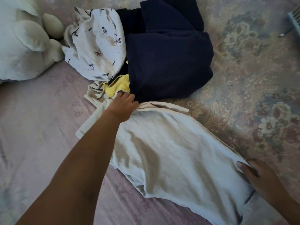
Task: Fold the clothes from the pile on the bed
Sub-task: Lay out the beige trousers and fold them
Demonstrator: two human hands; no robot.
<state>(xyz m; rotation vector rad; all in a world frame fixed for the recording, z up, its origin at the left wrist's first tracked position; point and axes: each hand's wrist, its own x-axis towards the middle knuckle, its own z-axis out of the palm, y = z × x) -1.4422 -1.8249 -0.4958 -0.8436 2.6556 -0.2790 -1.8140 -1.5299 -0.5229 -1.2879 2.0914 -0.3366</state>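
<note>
While the left hand (124, 105) reaches out across the bed (40, 127), its fingers curl down over the far end of a pale cream garment (170, 151) and grip the cloth there, right where that end meets the pile of clothes (146, 54). The right hand (258, 174) lies at the near end of the same garment, fingers straight and pressed flat on the cloth close to its right-hand edge. Between the two hands the garment is stretched out along the bed, with soft creases across its middle and a folded seam running down its right side.

Beyond the left hand sits the pile. A large dark navy piece (168, 62) lies uppermost on the right side of it, its lower corner touching the cream garment's far end. Just beside the left hand's fingertips a yellow piece (117, 86) pokes out from under the navy one, and a beige piece (94, 93) lies next to that on the bedcover. Further back on the left of the pile is a white garment printed with small cartoon mice (97, 47).

Toward the far left corner of the bed rests a white plush toy (24, 38). The bedcover is pinkish with a floral pattern on the right part.
</note>
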